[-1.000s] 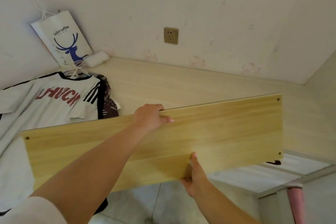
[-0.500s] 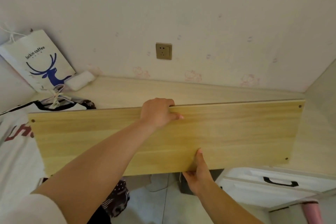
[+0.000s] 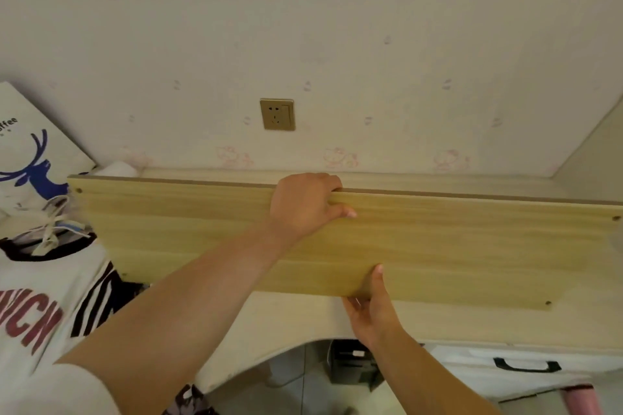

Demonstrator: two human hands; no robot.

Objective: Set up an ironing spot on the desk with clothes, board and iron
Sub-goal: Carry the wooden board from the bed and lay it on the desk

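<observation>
Head view. Pale wallpaper [image 3: 371,44] with faint pink cartoon figures fills the upper half; a brass-coloured wall socket [image 3: 277,114] sits at centre, above the back edge of a light wood desk [image 3: 303,317]. Desk front edge curves inward near the middle.

Long wooden board [image 3: 472,246] held flat-ish over the desk, spanning from the left third of the frame out past the right edge; small holes near its corners. Whether it touches the desk surface cannot be told.

Left hand [image 3: 305,205] grips the board's far long edge: fingers curled over the top, thumb lying on the near face. Right hand [image 3: 371,307] holds the near long edge from beneath, thumb pressed up on the face, other fingers hidden under the board.

Left side of desk: white T-shirt [image 3: 37,296] with red lettering and black stripes, lying flat, on a hanger [image 3: 50,229]. Behind it a white paper bag [image 3: 30,152] with a blue deer print leans on the wall. Small white roll-like item [image 3: 116,168] just behind the board's left end, mostly hidden.

Below desk at right: white drawer [image 3: 505,371] with a black handle.
</observation>
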